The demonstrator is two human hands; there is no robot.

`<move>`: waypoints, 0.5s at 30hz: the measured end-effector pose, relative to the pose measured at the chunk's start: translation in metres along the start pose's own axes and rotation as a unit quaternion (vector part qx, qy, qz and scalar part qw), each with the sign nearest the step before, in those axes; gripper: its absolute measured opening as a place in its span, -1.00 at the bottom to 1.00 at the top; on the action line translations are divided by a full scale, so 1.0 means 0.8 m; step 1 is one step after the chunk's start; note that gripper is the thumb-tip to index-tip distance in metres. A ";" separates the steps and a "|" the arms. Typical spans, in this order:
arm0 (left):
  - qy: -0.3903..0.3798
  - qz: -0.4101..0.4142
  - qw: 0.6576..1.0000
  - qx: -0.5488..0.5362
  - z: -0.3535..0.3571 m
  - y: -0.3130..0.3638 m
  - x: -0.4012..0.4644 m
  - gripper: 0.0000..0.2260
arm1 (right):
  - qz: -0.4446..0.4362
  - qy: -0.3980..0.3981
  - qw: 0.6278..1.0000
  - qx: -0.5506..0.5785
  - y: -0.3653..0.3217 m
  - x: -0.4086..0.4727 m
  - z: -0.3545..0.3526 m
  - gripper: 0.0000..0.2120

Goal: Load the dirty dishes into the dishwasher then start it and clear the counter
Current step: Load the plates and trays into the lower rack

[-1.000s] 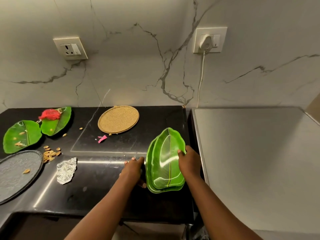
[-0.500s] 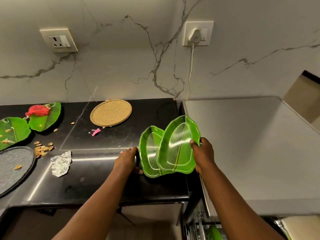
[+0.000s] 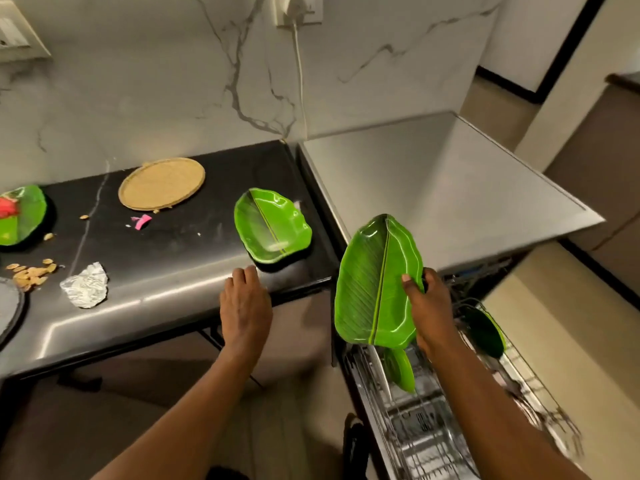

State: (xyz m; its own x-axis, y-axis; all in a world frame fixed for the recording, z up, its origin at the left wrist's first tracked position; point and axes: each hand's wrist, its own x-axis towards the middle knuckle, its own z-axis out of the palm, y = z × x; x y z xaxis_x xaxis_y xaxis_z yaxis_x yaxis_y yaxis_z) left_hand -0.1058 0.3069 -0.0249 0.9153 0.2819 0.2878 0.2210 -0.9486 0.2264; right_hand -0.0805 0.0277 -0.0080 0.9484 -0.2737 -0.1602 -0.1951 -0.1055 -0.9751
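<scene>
Spanning the left half of the view, a black surface [image 3: 166,258], glossy and cluttered, butting against a grey steel top [image 3: 433,188] on the right. Sliding out below that top, a dishwasher rack [image 3: 426,424] of wire, carrying a small green plate [image 3: 401,370] standing on edge and a darker green plate [image 3: 485,332] leaning further right. Hovering tilted over the rack's near end, a leaf-shaped green plate [image 3: 372,282], gripped on its right rim by the right hand [image 3: 429,313], thumb pressing the face and the other fingers curling behind the edge. Lying flat near the black surface's right end, a second leaf plate [image 3: 272,225], touching nothing else. Resting on the front edge just beside that plate, the left hand [image 3: 246,306], palm down, fingers [image 3: 242,277] loosely together and holding nothing. Sitting toward the back wall, a round woven mat [image 3: 161,183]. Showing partly at the left border, another green plate [image 3: 20,213] bearing something red, and a dark grey round tray [image 3: 8,306] cut off by the frame. Lying near the front, a crumpled foil scrap [image 3: 85,285]; scattering to its left, pale nut shells [image 3: 31,271]; sitting just in front of the mat, a small pink scrap [image 3: 142,221].
</scene>
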 end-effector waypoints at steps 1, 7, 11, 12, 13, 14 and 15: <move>0.001 0.014 1.000 0.005 0.005 0.006 -0.019 -0.72 | 0.008 0.001 1.000 0.001 0.010 -0.015 -0.013 -0.87; -0.128 0.098 0.987 -0.012 0.057 0.049 -0.127 -0.70 | 0.062 0.045 0.996 -0.036 0.091 -0.076 -0.097 -0.93; -0.252 0.138 0.958 0.016 0.098 0.079 -0.182 -0.64 | 0.129 0.069 0.989 -0.005 0.141 -0.097 -0.150 -0.84; -0.279 0.148 0.949 0.025 0.111 0.089 -0.193 -0.64 | 0.140 0.078 0.987 -0.005 0.156 -0.098 -0.164 -0.84; -0.305 0.152 0.940 0.031 0.122 0.100 -0.204 -0.63 | 0.149 0.085 0.985 -0.007 0.170 -0.098 -0.179 -0.83; -0.328 0.153 0.931 0.035 0.132 0.109 -0.213 -0.62 | 0.160 0.089 0.983 -0.009 0.182 -0.097 -0.191 -0.80; -0.350 0.154 0.923 0.039 0.146 0.120 -0.223 -0.60 | 0.173 0.090 0.981 -0.007 0.197 -0.093 -0.205 -0.77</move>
State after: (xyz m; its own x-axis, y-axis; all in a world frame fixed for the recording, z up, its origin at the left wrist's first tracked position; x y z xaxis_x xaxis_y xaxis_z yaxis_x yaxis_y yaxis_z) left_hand -0.2084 0.1488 -0.1628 0.9265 -0.1386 -0.3499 -0.0875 -0.9836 0.1579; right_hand -0.2229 -0.1257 -0.1245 0.7655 -0.4598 -0.4501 -0.5019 0.0110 -0.8648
